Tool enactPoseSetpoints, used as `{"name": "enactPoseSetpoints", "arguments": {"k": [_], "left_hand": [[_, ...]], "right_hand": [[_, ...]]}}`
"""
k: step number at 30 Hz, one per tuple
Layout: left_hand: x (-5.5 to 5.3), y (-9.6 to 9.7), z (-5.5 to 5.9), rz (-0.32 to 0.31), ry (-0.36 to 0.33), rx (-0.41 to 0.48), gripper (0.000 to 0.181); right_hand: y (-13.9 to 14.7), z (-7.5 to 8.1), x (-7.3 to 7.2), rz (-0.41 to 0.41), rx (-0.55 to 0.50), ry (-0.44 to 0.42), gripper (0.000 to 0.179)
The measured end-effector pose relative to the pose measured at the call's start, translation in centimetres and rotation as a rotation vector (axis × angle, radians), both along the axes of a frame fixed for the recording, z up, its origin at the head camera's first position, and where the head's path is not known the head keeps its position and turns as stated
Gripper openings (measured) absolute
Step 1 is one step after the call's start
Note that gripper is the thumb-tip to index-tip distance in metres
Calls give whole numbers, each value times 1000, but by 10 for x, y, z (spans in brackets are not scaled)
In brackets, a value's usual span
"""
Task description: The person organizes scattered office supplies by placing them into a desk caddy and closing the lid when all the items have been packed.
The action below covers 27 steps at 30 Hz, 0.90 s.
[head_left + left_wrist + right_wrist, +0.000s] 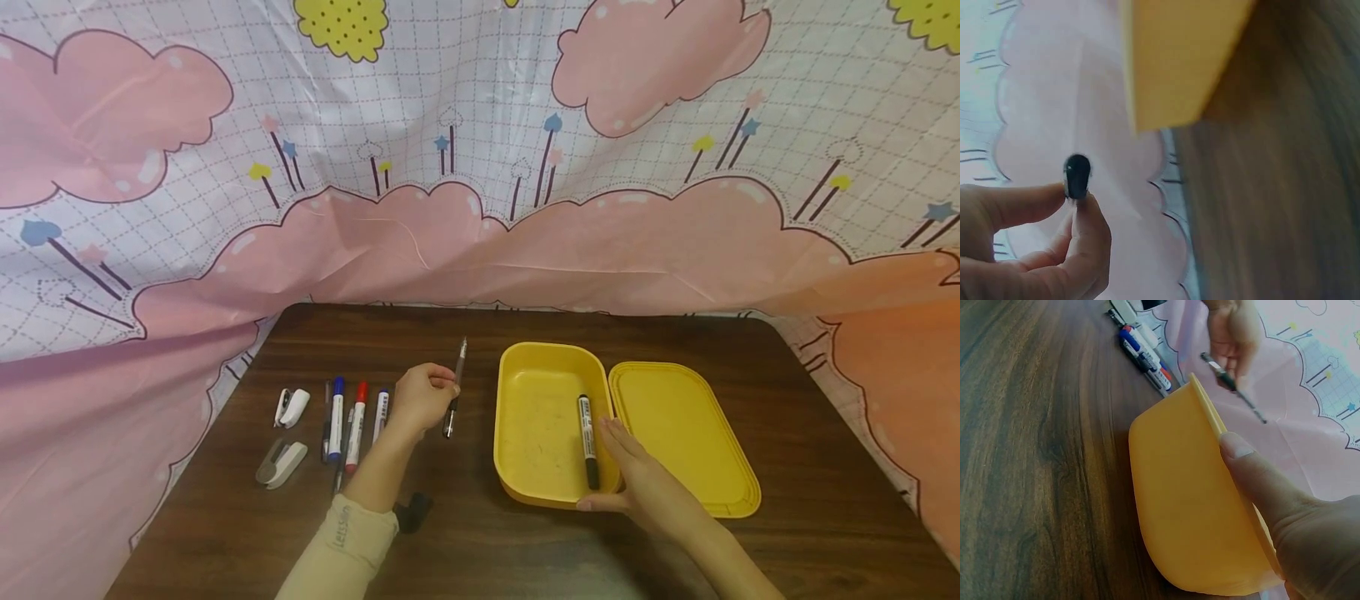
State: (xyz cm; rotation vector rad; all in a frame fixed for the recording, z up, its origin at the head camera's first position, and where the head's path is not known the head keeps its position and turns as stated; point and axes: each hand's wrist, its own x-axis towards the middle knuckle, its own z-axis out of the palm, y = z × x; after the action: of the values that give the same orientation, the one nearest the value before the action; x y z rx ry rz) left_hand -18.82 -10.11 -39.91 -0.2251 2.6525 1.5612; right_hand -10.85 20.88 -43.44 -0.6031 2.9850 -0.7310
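My left hand [426, 397] pinches a pen [461, 363] between thumb and fingers, above the table left of the yellow box [517, 492]. The pen is slim, with a clear barrel and dark parts. In the left wrist view only its dark end [1077, 177] faces the camera. My right hand [648, 487] rests against the near right corner of the box, fingers extended along its right side. Its thumb [1260, 481] lies on the rim in the right wrist view. Inside the box lies a black-capped marker [587, 437].
A yellow lid [678, 433] lies right of the box. To the left are a blue marker [337, 421], a red marker [357, 429], another white marker [382, 412] and some pens. Two white items [292, 408] [287, 464] lie farther left. A dark object [414, 512] sits by the left sleeve.
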Motion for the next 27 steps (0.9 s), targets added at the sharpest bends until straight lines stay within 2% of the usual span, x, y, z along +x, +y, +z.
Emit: {"name": "enactPoseSetpoints", "arguments": {"k": [6, 13, 21, 27], "left_hand": [[4, 19, 19, -3, 42, 87, 18], [6, 42, 28, -30, 57, 144, 17], [7, 66, 29, -96, 10, 190, 18], [10, 90, 19, -138, -29, 176, 14]], "right_hand": [[0, 0, 0, -3, 4, -1, 113], [0, -1, -1, -8, 1, -2, 114], [-1, -2, -1, -10, -5, -5, 113], [-1, -1, -2, -16, 0, 7, 112]]}}
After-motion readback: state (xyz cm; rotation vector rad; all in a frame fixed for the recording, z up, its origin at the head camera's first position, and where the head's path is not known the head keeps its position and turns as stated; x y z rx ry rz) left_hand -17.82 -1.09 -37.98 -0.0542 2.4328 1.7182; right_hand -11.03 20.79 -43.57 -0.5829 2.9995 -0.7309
